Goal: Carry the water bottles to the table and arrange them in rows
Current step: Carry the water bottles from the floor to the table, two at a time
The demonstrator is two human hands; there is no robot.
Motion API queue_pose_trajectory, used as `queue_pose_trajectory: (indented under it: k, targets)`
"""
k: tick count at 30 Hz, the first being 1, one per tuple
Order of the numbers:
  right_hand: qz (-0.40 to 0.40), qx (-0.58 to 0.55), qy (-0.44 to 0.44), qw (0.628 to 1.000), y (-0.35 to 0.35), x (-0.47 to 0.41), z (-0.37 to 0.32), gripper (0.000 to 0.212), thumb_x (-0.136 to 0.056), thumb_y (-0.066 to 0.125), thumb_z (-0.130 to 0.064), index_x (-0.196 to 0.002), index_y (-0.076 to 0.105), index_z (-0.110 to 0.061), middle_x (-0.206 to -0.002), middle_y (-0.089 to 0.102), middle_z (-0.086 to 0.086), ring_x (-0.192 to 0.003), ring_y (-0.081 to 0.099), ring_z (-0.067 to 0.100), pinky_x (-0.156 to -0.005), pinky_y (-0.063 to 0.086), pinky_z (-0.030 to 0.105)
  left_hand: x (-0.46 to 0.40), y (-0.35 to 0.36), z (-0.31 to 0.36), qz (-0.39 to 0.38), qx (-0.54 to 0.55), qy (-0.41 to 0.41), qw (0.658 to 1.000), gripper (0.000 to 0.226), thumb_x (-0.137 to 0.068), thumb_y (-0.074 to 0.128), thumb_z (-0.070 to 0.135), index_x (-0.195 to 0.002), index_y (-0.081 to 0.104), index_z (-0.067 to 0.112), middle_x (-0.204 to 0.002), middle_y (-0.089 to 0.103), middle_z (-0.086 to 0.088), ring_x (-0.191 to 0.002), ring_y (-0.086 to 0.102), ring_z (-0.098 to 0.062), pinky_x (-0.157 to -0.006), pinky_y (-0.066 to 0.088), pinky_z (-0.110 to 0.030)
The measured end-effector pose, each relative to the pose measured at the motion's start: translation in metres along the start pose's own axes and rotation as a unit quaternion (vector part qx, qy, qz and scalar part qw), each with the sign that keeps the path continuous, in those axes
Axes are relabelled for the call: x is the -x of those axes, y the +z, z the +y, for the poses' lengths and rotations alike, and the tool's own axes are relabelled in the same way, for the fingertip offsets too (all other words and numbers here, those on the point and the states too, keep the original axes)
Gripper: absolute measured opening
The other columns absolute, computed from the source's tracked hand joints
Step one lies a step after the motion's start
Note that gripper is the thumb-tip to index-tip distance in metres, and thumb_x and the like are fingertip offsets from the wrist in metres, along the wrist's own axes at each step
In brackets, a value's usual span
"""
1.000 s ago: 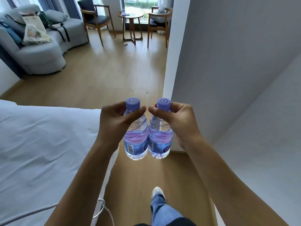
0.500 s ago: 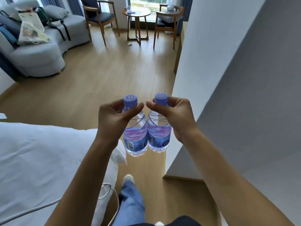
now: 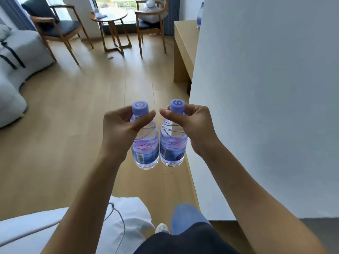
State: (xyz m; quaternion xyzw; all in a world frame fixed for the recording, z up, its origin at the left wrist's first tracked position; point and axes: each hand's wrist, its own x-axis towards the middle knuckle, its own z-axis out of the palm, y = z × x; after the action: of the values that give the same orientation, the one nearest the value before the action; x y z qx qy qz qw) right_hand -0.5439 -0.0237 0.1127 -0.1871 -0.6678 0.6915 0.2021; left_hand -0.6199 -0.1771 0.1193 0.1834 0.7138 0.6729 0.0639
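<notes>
A person's view down at two bare forearms held out over a light wood floor [image 3: 73, 116]. The left hand [image 3: 121, 129] grips one small water bottle [image 3: 145, 143] by its neck, thumb & fingers curled just below the purple cap [image 3: 140, 106]. The right hand [image 3: 192, 125] grips a second bottle [image 3: 173, 143] the same way. Both bottles hang upright, side by side, nearly touching, w/ blue-purple labels; a barcode shows on the left one. Right of the hands stands a white wall [image 3: 266, 107]. Beyond its far edge sits a light wood desk [image 3: 183, 43] w/ another bottle [image 3: 199, 15] on top, partly hidden by the wall. Far off: a round table [image 3: 110, 17] btwn two wooden chairs, near a window. Grey sofa [image 3: 16, 57] at far left. White bedding [image 3: 33, 228] at near left; a jeans leg & shoe at the bottom.
</notes>
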Motion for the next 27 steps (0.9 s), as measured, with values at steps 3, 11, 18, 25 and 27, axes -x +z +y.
queue_pose_trajectory:
  k: [3, 11, 18, 25, 27]
  targets:
    - [0.022, -0.007, 0.011, 1.0, 0.008, -0.048, 0.005, 0.01, -0.07, 0.088, -0.032, -0.069, 0.078, -0.035, -0.074, 0.076, -0.006, -0.068, 0.072, 0.01, -0.06, 0.052, 0.014, -0.054, 0.003, -0.013, -0.02, 0.007, -0.006, 1.0, 0.014, -0.073, 0.085, 0.018, -0.074, 0.079, 0.031, -0.073, 0.074, 0.007, -0.064, 0.062, -0.007, -0.064, 0.054, -0.019]
    - [0.048, -0.002, 0.021, 0.999, 0.013, -0.218, 0.021, 0.013, -0.07, 0.089, -0.027, -0.075, 0.079, -0.02, -0.073, 0.075, 0.001, -0.065, 0.069, 0.011, -0.065, 0.055, 0.017, -0.223, 0.039, -0.05, -0.045, 0.005, 0.003, 0.999, 0.013, -0.072, 0.086, 0.018, -0.074, 0.078, 0.029, -0.073, 0.07, 0.0, -0.065, 0.059, -0.008, -0.064, 0.053, -0.018]
    - [0.058, 0.048, -0.011, 0.997, 0.016, -0.38, 0.013, 0.012, -0.069, 0.086, -0.045, -0.072, 0.076, -0.039, -0.075, 0.075, -0.01, -0.072, 0.072, 0.011, -0.072, 0.058, 0.023, -0.377, 0.068, -0.058, -0.044, 0.005, 0.031, 0.999, 0.018, -0.073, 0.085, 0.018, -0.074, 0.078, 0.035, -0.074, 0.075, 0.007, -0.066, 0.064, -0.007, -0.065, 0.054, -0.017]
    - [0.09, 0.03, 0.0, 0.995, 0.015, -0.499, 0.02, 0.016, -0.067, 0.086, -0.045, -0.076, 0.078, -0.034, -0.076, 0.075, -0.004, -0.071, 0.071, 0.014, -0.075, 0.061, 0.031, -0.504, 0.095, -0.082, -0.043, 0.001, 0.022, 0.999, 0.013, -0.072, 0.085, 0.021, -0.074, 0.078, 0.032, -0.072, 0.074, 0.008, -0.063, 0.063, -0.005, -0.063, 0.052, -0.016]
    - [0.11, 0.026, 0.004, 0.994, 0.013, -0.532, 0.024, 0.017, -0.07, 0.087, -0.038, -0.077, 0.079, -0.025, -0.076, 0.075, 0.003, -0.068, 0.07, 0.016, -0.074, 0.061, 0.034, -0.54, 0.106, -0.093, -0.057, 0.005, 0.02, 0.998, 0.012, -0.072, 0.085, 0.022, -0.075, 0.078, 0.031, -0.072, 0.074, 0.009, -0.063, 0.063, -0.003, -0.062, 0.051, -0.015]
